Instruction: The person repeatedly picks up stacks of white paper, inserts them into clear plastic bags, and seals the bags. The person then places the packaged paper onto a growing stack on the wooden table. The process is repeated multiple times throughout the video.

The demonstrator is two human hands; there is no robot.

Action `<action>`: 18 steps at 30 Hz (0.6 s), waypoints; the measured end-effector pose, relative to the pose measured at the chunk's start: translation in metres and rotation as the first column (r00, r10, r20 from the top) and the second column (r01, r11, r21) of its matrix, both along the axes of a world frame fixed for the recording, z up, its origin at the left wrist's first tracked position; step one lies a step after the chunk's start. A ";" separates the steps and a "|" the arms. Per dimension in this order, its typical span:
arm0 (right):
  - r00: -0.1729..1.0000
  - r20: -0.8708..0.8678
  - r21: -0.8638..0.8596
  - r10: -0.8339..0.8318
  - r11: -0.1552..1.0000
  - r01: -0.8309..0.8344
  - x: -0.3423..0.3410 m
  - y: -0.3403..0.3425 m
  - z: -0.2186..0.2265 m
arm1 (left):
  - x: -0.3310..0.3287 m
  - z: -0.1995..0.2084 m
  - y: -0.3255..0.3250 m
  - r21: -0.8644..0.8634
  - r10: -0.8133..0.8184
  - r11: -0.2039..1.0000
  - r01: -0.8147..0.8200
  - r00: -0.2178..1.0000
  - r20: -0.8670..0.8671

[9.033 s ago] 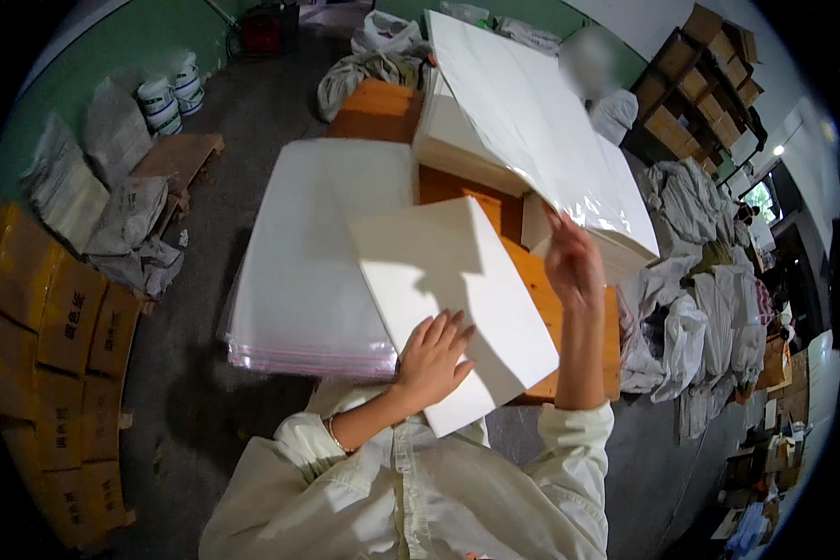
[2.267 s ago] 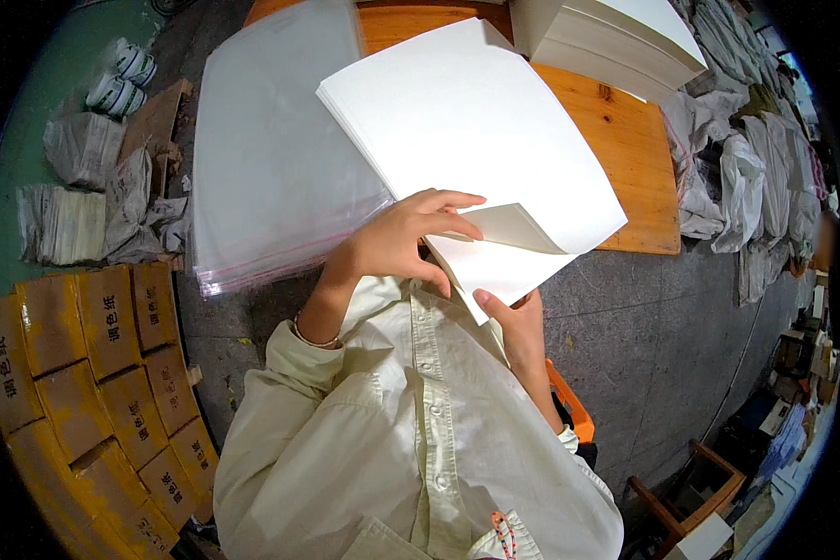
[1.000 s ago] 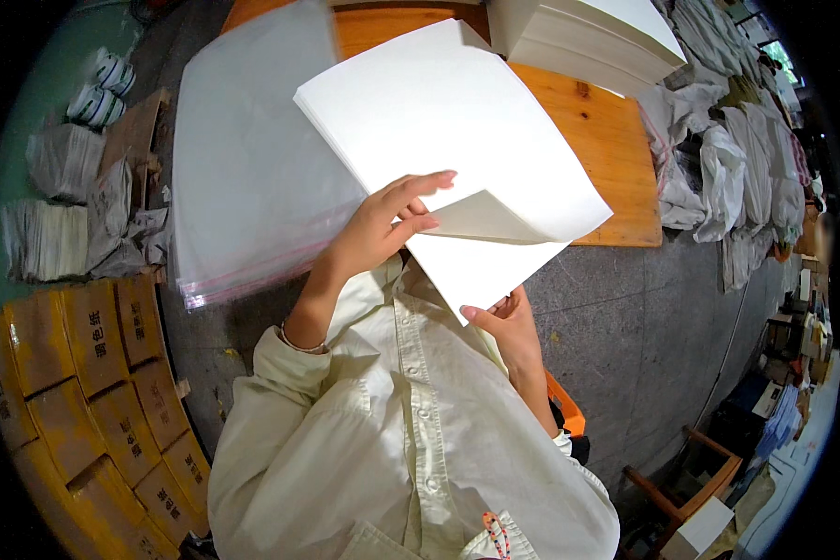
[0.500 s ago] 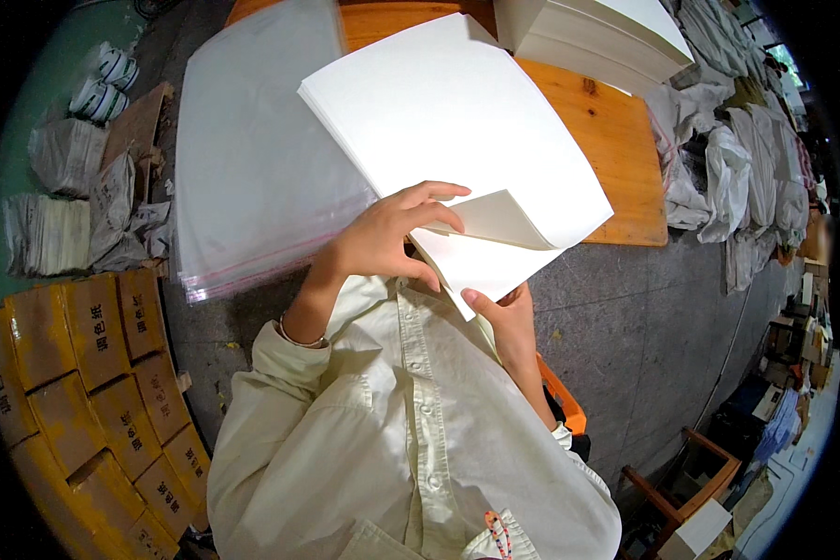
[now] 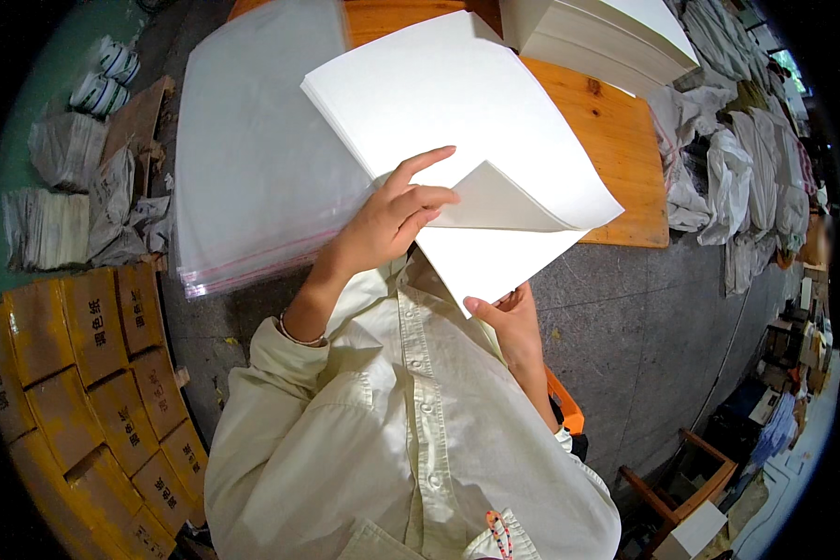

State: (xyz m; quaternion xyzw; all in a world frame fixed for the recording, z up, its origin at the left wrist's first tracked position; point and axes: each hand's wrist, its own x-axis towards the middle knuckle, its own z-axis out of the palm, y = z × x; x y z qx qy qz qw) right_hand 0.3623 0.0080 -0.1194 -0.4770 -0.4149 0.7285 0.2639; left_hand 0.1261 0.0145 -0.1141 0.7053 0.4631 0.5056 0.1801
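Observation:
A stack of large white paper sheets (image 5: 457, 103) lies at a slant, its near corner reaching past the table edge toward me. The upper sheets are turned up at that corner, making a folded-back flap (image 5: 504, 201) with the lower sheets bare beneath it. My left hand (image 5: 387, 215) is at the flap's left edge, thumb and middle finger closed on it while the forefinger stretches out over the paper. My right hand (image 5: 513, 322) grips the stack's near corner, thumb on top and the other fingers mostly hidden underneath.
Clear plastic sleeves (image 5: 261, 140) lie left of the paper on the wooden table (image 5: 616, 140). A thick paper pile (image 5: 597, 42) stands at the far right. Taped cartons (image 5: 103, 401) are stacked on the left; white sacks (image 5: 723, 177) and a wooden stool frame (image 5: 686, 485) are on the right.
The flap of upper sheets has been lifted and folded farther back, away from me. My left hand has moved up with it, its forefinger now stretched out. My right hand stays at the corner.

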 end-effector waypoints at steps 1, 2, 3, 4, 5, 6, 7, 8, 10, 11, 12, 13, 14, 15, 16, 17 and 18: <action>1.000 0.001 0.007 -0.008 1.000 0.008 -0.001 -0.001 0.000 | -0.002 -0.002 -0.002 -0.084 -0.054 0.995 0.054 0.999 0.007; 1.000 0.000 0.015 -0.020 1.000 0.020 -0.001 -0.001 0.000 | -0.005 -0.002 -0.004 -0.167 -0.111 0.980 0.112 0.994 0.017; 0.999 -0.001 0.022 -0.032 0.999 0.032 -0.002 -0.002 0.000 | -0.005 -0.001 -0.005 -0.248 -0.167 0.954 0.169 0.986 0.032; 0.999 -0.010 0.021 -0.036 0.999 0.036 -0.003 -0.001 0.001 | -0.005 0.002 -0.007 -0.269 -0.196 0.944 0.194 0.980 0.022; 0.999 -0.015 0.019 -0.036 0.999 0.037 -0.005 -0.001 0.003 | -0.004 0.011 -0.009 -0.289 -0.222 0.933 0.216 0.975 0.015; 0.999 -0.020 0.018 -0.037 0.999 0.038 -0.007 0.000 0.004 | -0.003 0.016 -0.009 -0.309 -0.248 0.921 0.238 0.969 0.008; 0.999 -0.025 0.004 -0.040 0.999 0.040 -0.008 0.001 0.006 | -0.002 0.016 -0.008 -0.284 -0.242 0.931 0.231 0.970 -0.006; 0.999 -0.031 -0.010 -0.043 0.999 0.043 -0.010 0.002 0.008 | -0.002 0.016 -0.006 -0.259 -0.236 0.940 0.223 0.972 -0.021; 0.999 -0.018 -0.015 -0.042 0.999 0.041 -0.011 0.002 0.008 | -0.003 0.014 -0.004 -0.238 -0.227 0.949 0.208 0.972 -0.058; 0.999 0.001 -0.004 -0.038 0.999 0.038 -0.010 0.002 0.006 | -0.003 0.010 -0.003 -0.240 -0.226 0.950 0.201 0.971 -0.080; 0.999 0.020 0.007 -0.035 0.999 0.035 -0.009 0.002 0.004 | -0.004 0.008 -0.003 -0.243 -0.224 0.950 0.195 0.969 -0.102; 1.000 0.006 0.005 -0.025 1.000 0.025 -0.007 0.002 0.002 | -0.004 0.006 -0.004 -0.304 -0.198 0.937 0.169 0.978 -0.069; 1.000 -0.008 0.002 -0.022 1.000 0.022 -0.004 0.001 0.001 | -0.005 0.006 -0.005 -0.366 -0.176 0.918 0.150 0.984 -0.038; 1.000 -0.023 -0.001 -0.018 1.000 0.018 -0.002 0.001 0.000 | -0.005 0.006 -0.006 -0.427 -0.151 0.894 0.133 0.988 -0.009; 1.000 -0.027 -0.018 -0.010 1.000 0.009 0.000 0.000 0.000 | -0.004 0.007 -0.005 -0.411 -0.131 0.901 0.142 0.990 0.054; 1.000 -0.028 -0.035 0.006 0.999 -0.007 0.001 0.001 0.000 | -0.003 0.009 -0.005 -0.395 -0.103 0.908 0.143 0.987 0.121; 0.999 -0.030 -0.051 0.022 0.998 -0.023 0.002 0.001 0.000 | -0.001 0.010 -0.004 -0.378 -0.076 0.915 0.143 0.979 0.187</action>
